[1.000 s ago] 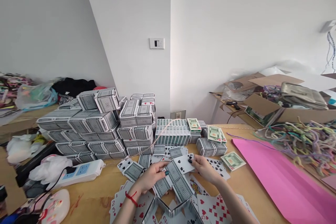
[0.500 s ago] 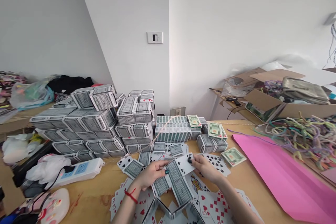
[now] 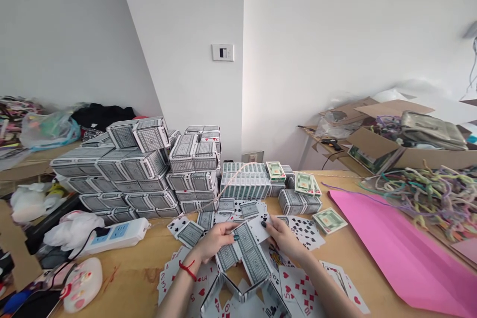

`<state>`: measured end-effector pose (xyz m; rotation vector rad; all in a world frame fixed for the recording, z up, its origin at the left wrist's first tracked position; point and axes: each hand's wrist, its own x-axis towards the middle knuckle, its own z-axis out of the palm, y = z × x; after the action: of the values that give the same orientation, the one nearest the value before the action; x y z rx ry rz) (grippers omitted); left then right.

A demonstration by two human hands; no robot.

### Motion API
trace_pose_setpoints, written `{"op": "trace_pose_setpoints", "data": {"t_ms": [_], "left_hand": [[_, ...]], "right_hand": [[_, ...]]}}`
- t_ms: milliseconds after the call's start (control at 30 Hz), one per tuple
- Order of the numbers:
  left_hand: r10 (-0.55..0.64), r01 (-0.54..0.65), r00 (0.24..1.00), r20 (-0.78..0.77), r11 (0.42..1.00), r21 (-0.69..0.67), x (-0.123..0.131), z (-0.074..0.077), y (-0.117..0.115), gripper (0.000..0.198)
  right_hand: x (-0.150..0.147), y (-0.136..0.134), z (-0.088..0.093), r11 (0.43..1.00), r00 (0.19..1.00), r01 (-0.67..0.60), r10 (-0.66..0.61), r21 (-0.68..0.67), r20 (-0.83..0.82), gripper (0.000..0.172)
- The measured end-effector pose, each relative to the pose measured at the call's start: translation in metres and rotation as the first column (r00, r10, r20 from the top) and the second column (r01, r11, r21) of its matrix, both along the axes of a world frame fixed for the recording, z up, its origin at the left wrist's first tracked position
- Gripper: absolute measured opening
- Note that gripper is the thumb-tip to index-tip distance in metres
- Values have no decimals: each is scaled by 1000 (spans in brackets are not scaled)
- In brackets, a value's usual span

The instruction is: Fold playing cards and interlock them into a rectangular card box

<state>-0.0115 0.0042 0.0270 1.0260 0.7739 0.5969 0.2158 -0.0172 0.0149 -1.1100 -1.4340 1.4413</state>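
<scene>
My left hand (image 3: 216, 244) pinches the left edge of joined playing cards (image 3: 252, 254) with grey patterned backs. A white-faced playing card (image 3: 260, 229) sticks out at their upper right, its corner pinched between the thumb and fingers of my right hand (image 3: 282, 236). Below them, a folded card frame (image 3: 242, 292) stands on the table near the bottom edge, touching or close to the held cards; I cannot tell which. Loose playing cards lie around both hands, among them a five of hearts (image 3: 287, 289) by my right forearm and face-down cards (image 3: 190, 233) beyond my left hand.
Blocks built from cards (image 3: 137, 166) are stacked high at the left back. Green card packs (image 3: 329, 220) lie at right, beside a pink sheet (image 3: 395, 248). A white power strip (image 3: 115, 236) stands left. Tangled cords (image 3: 436, 198) and a cardboard box (image 3: 425, 156) are far right.
The view has shifted slightly. Both hands keep their pinch, and the white-faced card has drawn closer against the patterned cards, with my right hand moving a little left.
</scene>
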Motion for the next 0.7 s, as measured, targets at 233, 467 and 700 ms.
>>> {"op": "trace_pose_setpoints", "data": {"t_ms": [233, 467, 700], "left_hand": [[314, -217, 852, 419, 940, -262, -13, 5, 2, 41], [380, -314, 876, 298, 917, -244, -7, -1, -4, 47], [429, -407, 896, 120, 898, -167, 3, -11, -4, 43]], "right_hand": [[-5, 2, -8, 982, 968, 167, -181, -92, -176, 36], [-6, 6, -22, 985, 968, 149, -163, -89, -188, 41], [-4, 3, -18, 990, 985, 125, -131, -60, -109, 38]]}}
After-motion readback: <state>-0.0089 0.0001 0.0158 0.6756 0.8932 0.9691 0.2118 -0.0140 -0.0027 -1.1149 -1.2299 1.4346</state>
